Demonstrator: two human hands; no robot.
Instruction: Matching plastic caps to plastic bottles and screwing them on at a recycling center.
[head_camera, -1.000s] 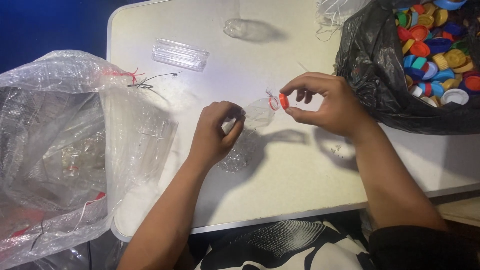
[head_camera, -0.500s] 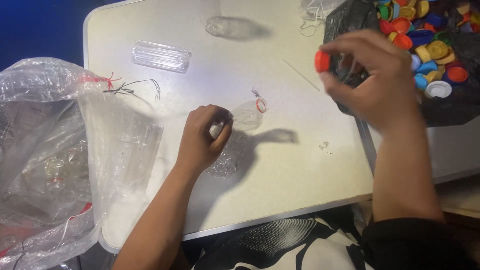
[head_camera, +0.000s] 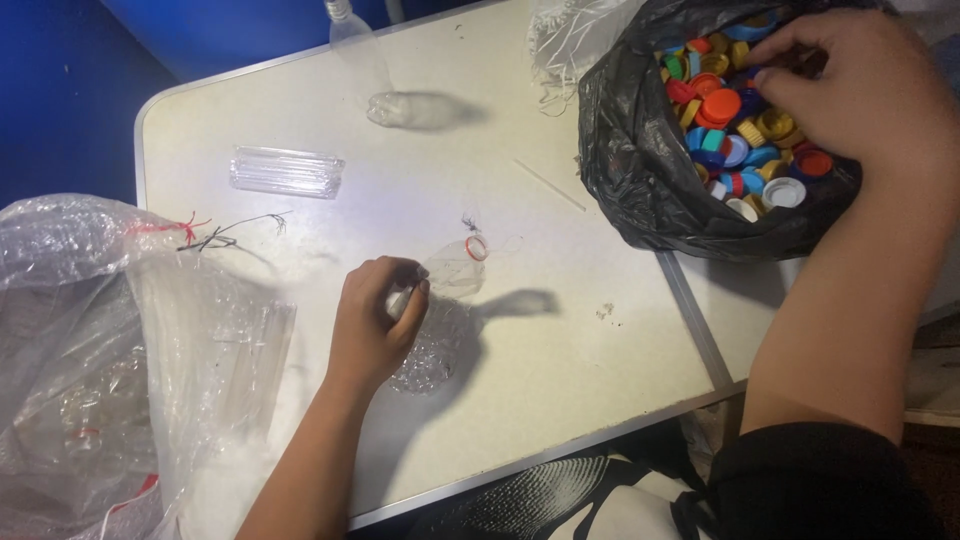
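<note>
Now, head cam: right hand (head_camera: 865, 85) has gone from holding a red cap beside the bottle to reaching into the black bag of caps (head_camera: 640, 170), fingers curled, grip unclear. Left hand (head_camera: 370, 325) stays clamped on the clear plastic bottle (head_camera: 445, 290), w/ red neck ring (head_camera: 477, 248) bare, uncapped vs. earlier frame.
</note>
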